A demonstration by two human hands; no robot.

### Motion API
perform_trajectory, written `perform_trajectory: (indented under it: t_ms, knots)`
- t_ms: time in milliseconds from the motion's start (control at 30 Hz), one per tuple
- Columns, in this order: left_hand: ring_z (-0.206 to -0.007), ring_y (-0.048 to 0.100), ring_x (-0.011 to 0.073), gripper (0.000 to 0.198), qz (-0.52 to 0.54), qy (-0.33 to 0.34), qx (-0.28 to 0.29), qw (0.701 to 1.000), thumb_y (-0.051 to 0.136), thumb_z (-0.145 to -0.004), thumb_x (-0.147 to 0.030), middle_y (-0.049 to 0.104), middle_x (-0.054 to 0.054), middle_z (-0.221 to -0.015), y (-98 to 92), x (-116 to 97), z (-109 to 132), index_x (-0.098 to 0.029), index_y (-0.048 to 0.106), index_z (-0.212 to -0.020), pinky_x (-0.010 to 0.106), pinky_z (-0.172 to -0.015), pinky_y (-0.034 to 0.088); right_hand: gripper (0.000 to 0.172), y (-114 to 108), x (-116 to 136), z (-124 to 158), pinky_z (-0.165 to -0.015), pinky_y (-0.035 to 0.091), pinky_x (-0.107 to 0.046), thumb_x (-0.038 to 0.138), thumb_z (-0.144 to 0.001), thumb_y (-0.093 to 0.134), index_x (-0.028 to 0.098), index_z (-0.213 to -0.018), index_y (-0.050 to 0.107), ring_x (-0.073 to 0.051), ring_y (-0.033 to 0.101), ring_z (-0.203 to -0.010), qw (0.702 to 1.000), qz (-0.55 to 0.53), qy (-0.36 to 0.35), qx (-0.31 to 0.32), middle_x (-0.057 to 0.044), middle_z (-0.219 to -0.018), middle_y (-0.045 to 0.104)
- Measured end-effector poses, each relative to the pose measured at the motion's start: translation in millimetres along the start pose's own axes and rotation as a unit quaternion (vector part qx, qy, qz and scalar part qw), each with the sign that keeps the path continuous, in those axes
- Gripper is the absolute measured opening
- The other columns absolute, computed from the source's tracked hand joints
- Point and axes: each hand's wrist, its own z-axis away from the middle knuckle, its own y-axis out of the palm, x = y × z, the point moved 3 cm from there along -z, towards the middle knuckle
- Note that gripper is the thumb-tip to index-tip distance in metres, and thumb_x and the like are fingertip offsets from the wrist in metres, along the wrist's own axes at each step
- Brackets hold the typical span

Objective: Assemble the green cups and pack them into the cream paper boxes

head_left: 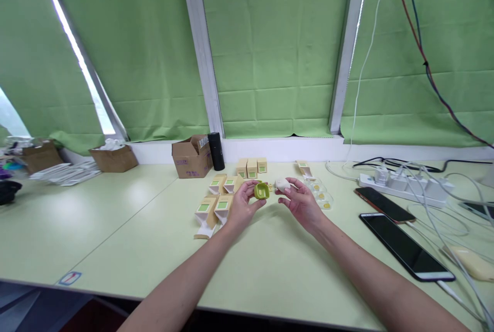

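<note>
My left hand (pixel 247 199) grips a small olive-green case (pixel 262 191) with rounded corners, its hollow side turned toward me. In my right hand (pixel 299 201), fingers and thumb pinch a small rounded white piece (pixel 282 184). A little yellowish part (pixel 271 187) shows between the two pieces; what it is attached to I cannot make out. Left of my left hand stand several small tan boxes with green labels, among them an open-flapped box (pixel 207 208). Just past my right hand lies a clear plastic tray (pixel 323 197) with yellow spots in it.
Farther back are more small tan boxes (pixel 252 168), a cardboard box (pixel 192 157) and a black cylinder (pixel 216 151). On the right lie a white-framed phone (pixel 405 245), a darker phone (pixel 385 205), a power strip (pixel 405 188) and tangled cables. Papers (pixel 69 171) are stacked far left.
</note>
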Motion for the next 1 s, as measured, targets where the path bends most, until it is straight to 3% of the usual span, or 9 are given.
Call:
perform_trajectory:
  t_ms: [267, 533, 1000]
  knots:
    - [-0.115, 0.07, 0.0255, 0.055, -0.028, 0.011, 0.003, 1.0, 0.085, -0.073, -0.018, 0.074, 0.012, -0.125, 0.9, -3, 2, -0.019, 0.061, -0.123, 0.039, -0.1, 0.055, 0.045, 6, 2, 3, -0.08, 0.061, -0.038, 0.037, -0.063, 0.096, 0.027, -0.1, 0.071, -0.023, 0.074, -0.092, 1.0, 0.009, -0.014, 0.015, -0.002, -0.099, 0.074]
    - [-0.115, 0.069, 0.0256, 0.051, -0.098, 0.041, -0.023, 0.994, 0.083, -0.074, -0.014, 0.073, 0.011, -0.126, -0.7, -2, 2, -0.021, 0.069, -0.122, 0.043, -0.106, 0.053, 0.053, 4, -4, -1, -0.064, 0.052, -0.029, 0.041, -0.064, 0.096, 0.021, -0.108, 0.076, -0.017, 0.067, -0.074, 0.997, 0.072, -0.031, 0.006, -0.004, -0.092, 0.073]
    - [-0.119, 0.062, 0.0265, 0.053, -0.228, 0.072, -0.037, 0.97, 0.087, -0.07, -0.009, 0.065, 0.006, -0.122, 2.9, -16, 9, -0.033, 0.079, -0.117, 0.045, -0.11, 0.047, 0.046, 5, -8, -4, -0.054, 0.042, -0.028, 0.054, -0.067, 0.09, 0.016, -0.089, 0.076, -0.013, 0.055, -0.056, 0.978, 0.202, -0.044, 0.02, -0.002, -0.067, 0.068]
